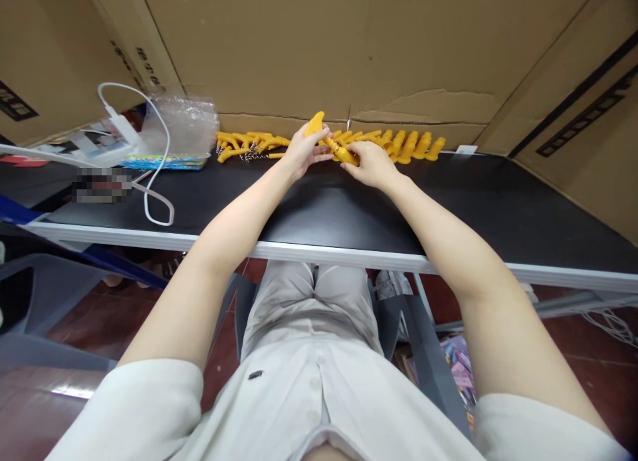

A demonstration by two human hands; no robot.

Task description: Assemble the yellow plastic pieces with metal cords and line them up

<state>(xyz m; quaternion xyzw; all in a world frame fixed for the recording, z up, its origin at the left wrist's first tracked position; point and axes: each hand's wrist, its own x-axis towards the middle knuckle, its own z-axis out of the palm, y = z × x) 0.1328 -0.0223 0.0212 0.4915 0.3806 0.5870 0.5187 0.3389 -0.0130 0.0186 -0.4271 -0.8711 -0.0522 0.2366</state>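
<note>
My left hand is closed around a yellow plastic part with a curved, fin-like end sticking up past the thumb. My right hand pinches a rounded yellow plastic piece. Between the two hands a narrow ridged yellow section shows; whether it joins both pieces I cannot tell. Just right of my right hand, flared yellow plastic pieces stand in a row. Left of my left hand lie branching yellow plastic parts, with coiled metal springs among them.
Cardboard walls the back of the black table. At the left are a clear plastic bag, a colourful packet and a looping white cable. A white tag lies at the back right. The metal table edge runs before my lap.
</note>
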